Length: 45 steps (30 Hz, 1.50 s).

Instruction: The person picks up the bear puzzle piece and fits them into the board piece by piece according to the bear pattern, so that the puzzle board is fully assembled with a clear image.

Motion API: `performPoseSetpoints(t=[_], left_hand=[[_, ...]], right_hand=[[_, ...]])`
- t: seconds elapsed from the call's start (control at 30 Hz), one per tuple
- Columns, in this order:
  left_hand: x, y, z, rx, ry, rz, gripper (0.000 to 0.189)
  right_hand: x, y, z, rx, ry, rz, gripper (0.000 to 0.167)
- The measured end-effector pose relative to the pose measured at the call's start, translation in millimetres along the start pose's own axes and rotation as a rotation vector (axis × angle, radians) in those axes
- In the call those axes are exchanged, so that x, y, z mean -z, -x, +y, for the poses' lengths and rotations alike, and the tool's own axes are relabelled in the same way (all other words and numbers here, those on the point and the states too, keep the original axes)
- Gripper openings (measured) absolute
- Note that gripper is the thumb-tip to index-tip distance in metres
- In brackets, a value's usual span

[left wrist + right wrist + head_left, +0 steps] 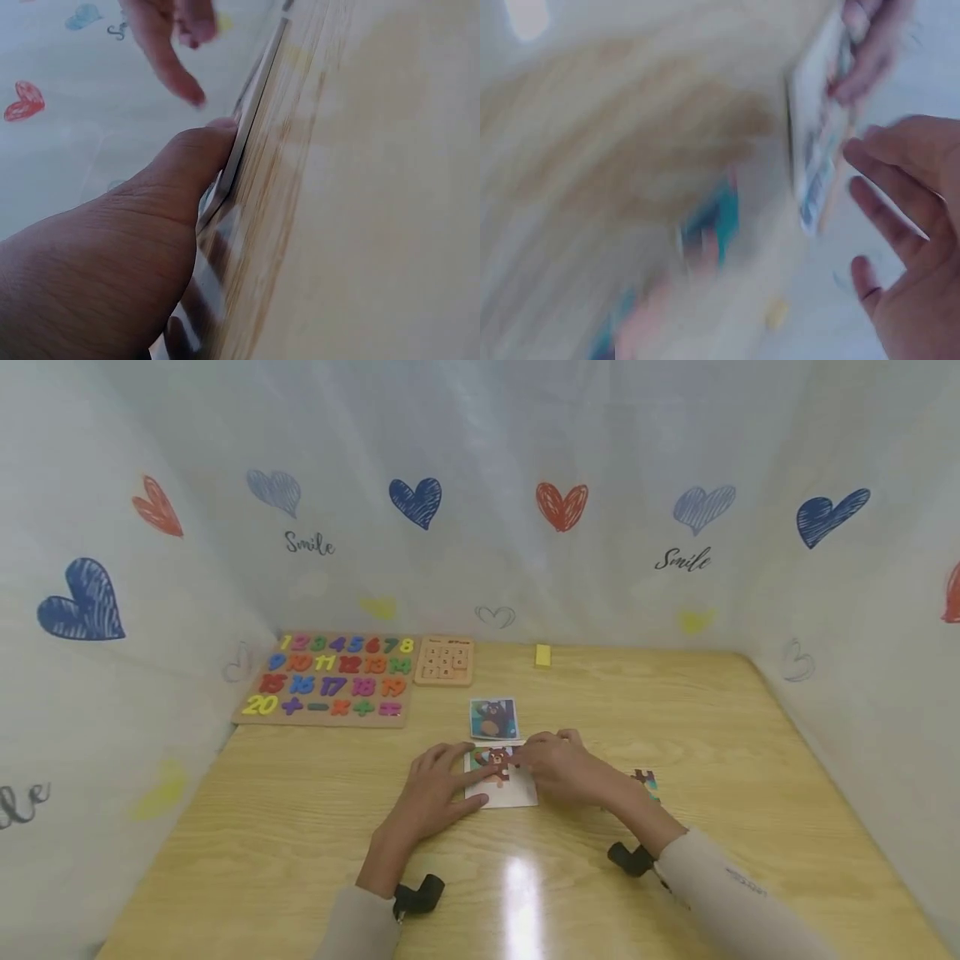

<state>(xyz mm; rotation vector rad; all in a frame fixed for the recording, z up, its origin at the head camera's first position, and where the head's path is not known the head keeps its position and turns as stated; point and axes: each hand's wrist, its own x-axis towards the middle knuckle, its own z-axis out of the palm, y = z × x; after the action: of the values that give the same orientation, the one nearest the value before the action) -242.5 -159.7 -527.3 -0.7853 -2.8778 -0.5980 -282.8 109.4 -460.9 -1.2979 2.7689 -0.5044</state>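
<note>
A white puzzle board (pixel 517 793) lies on the table with a partly assembled bear picture (pixel 491 760) in its upper part. My left hand (pixel 438 789) rests on the board's left side, its index finger stretched across the picture. In the left wrist view the thumb (pixel 202 154) lies along the edge of the board (pixel 251 112). At the board's upper right is my right hand (pixel 566 768). The blurred right wrist view shows that hand (pixel 915 202) with fingers spread loosely beside the board (pixel 810 135), nothing visible between them.
Loose puzzle pieces (pixel 645 777) lie right of the board, partly behind the right forearm. A bear picture card (pixel 493 718) sits just above the board. Farther back are a colourful number board (pixel 330 681), a wooden number slide puzzle (pixel 444 662) and a yellow block (pixel 543 656).
</note>
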Motion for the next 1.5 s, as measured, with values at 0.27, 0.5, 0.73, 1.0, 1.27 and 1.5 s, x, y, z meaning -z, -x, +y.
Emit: performPoseSetpoints(t=[0.27,0.5,0.73,1.0,1.27,1.5], left_hand=[[5.2,-0.4,5.7,0.015,0.017,-0.002,0.046],[2.1,1.6,6.1,0.021,-0.004,0.013,0.046],[-0.8,2.8,6.0,0.041,0.014,-0.004,0.047],[0.3,2.4,5.6,0.024,0.016,0.019,0.046],[2.5,0.6,4.6,0.031,0.018,0.003,0.046],[2.4,2.3,6.3,0.028,0.024,0.018,0.045]], right_hand=[[23.7,45.6,22.2,-0.014,-0.015,0.217,0.022],[19.2,71.0,39.2,-0.010,0.048,0.283,0.022],[19.0,85.5,49.9,-0.052,0.040,0.314,0.022],[19.5,98.9,64.0,-0.089,0.051,0.319,0.024],[24.5,110.0,71.4,-0.135,0.058,0.302,0.026],[25.5,118.8,71.6,-0.157,0.046,0.307,0.027]])
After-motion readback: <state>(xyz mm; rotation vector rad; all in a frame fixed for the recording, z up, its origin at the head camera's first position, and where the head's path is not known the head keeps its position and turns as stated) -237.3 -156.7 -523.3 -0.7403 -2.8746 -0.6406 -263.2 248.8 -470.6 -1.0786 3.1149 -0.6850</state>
